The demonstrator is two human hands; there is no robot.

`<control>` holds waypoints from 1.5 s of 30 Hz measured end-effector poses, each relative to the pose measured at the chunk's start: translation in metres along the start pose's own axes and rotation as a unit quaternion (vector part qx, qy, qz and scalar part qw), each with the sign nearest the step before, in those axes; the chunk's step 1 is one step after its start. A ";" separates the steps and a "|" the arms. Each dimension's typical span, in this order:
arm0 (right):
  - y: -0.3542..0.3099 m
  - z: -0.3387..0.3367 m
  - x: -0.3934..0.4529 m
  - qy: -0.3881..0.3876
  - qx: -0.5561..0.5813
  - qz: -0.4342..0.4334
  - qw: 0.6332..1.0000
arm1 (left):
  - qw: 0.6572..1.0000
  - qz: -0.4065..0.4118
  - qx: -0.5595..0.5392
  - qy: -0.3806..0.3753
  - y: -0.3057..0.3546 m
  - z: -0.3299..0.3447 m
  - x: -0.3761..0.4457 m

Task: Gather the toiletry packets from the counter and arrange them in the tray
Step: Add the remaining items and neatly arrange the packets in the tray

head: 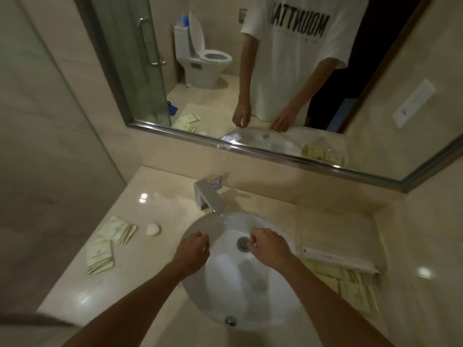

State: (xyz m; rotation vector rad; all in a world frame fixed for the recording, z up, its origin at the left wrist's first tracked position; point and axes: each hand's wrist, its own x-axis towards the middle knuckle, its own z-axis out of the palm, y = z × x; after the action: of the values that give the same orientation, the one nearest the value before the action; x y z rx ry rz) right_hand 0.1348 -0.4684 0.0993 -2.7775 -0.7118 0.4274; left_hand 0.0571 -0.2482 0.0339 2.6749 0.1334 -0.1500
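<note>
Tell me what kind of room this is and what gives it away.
A bathroom, probably a hotel's. A white sink with a chrome tap sits in a stone counter, the mirror reflects a toilet, and small toiletry packets lie beside the sink.

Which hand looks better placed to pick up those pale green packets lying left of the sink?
Probably the left hand: it hovers over the white sink's left edge, nearer the pale green toiletry packets. The right hand is over the drain, farther away. Both look empty.
</note>
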 end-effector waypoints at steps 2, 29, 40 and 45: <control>-0.028 0.008 0.010 -0.018 0.001 -0.013 1.000 | 1.000 -0.027 0.004 -0.001 -0.027 -0.008 -0.013; -0.270 0.117 0.122 -0.131 -0.049 -0.132 0.981 | 0.963 -0.242 0.111 -0.044 -0.273 -0.058 -0.072; -0.339 0.162 0.178 -0.107 -0.023 -0.122 0.986 | 0.952 -0.287 0.099 -0.044 -0.288 -0.062 -0.068; -0.345 0.179 0.182 -0.132 -0.028 -0.079 0.988 | 0.949 -0.286 0.126 -0.050 -0.291 -0.063 -0.066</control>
State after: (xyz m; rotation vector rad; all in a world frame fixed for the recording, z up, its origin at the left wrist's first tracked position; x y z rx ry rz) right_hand 0.0791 -0.0556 -0.0027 -2.7165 -1.0105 0.7626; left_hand -0.0371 0.0346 -0.0284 2.7902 0.9141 -0.5120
